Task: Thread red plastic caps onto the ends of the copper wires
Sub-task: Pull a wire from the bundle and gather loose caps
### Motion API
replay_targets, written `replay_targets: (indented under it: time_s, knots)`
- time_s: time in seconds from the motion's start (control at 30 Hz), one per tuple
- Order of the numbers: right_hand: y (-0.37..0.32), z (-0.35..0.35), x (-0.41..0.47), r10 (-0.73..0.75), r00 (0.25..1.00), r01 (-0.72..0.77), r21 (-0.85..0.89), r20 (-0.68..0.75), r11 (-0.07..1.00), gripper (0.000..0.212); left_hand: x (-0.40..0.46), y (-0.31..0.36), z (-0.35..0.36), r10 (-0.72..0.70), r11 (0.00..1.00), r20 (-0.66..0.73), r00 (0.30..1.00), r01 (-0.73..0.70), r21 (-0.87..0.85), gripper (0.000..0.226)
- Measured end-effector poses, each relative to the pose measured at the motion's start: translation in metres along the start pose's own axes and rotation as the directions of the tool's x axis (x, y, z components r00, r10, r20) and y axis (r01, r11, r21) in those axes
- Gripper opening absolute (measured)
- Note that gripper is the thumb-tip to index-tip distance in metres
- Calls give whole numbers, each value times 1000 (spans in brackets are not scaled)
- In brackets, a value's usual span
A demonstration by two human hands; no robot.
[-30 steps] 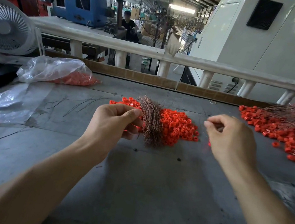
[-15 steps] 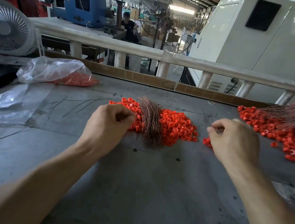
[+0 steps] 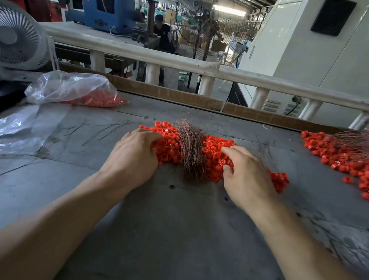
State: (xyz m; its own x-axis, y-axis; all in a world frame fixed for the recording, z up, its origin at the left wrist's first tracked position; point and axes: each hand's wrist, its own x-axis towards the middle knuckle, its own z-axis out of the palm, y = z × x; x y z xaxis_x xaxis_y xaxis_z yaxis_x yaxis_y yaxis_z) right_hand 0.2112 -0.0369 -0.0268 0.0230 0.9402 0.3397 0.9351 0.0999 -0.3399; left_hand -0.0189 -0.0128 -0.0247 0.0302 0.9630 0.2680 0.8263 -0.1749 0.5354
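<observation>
A heap of red plastic caps (image 3: 215,150) lies mid-table on the grey table (image 3: 177,233). A bundle of thin copper wires (image 3: 191,150) lies across the heap's middle. My left hand (image 3: 134,154) rests palm-down on the heap's left side, its fingertips pushed into the caps. My right hand (image 3: 247,177) presses on the right side with fingers spread, and a few caps spill out beside it. Neither hand touches the wire bundle.
A second spread of red caps (image 3: 364,172) with long copper wires (image 3: 368,142) lies at the far right. A clear bag of caps (image 3: 74,88) and a plastic sheet (image 3: 9,129) sit left, near a white fan (image 3: 8,36). A cardboard strip (image 3: 184,97) edges the back.
My left hand let go of the wire bundle, which now lies on the heap. Both hands came down and inward onto the caps, one on each side of the bundle.
</observation>
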Motion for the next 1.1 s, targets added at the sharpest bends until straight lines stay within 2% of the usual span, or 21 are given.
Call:
replay_targets:
  time_s: [0.3, 0.5, 0.63, 0.8, 0.97, 1.1]
  knots:
    - [-7, -5, -7, -97, 995, 98, 63, -31, 993, 36, -3, 6, 5, -6, 967, -32, 999, -2, -256, 43]
    - [-13, -14, -11, -196, 975, 206, 95, -107, 974, 24, 1, 2, -2, -49, 940, -91, 995, 15, -342, 42]
    - [-18, -14, -15, -274, 958, 282, 119, -81, 952, 21, 1, -2, -11, -62, 977, -148, 987, 29, -211, 31]
    - [-23, -8, -14, -259, 962, 266, 72, -91, 961, 26, -2, -8, -14, -50, 999, -108, 993, 48, -18, 8]
    - [-29, -4, -13, -288, 948, 296, 45, -133, 954, 7, -3, -10, -17, -45, 998, -62, 997, 47, 30, 4]
    - [-30, -5, -14, -319, 934, 332, 55, -163, 942, 7, -2, -12, -19, -30, 998, -27, 999, 31, 47, 4]
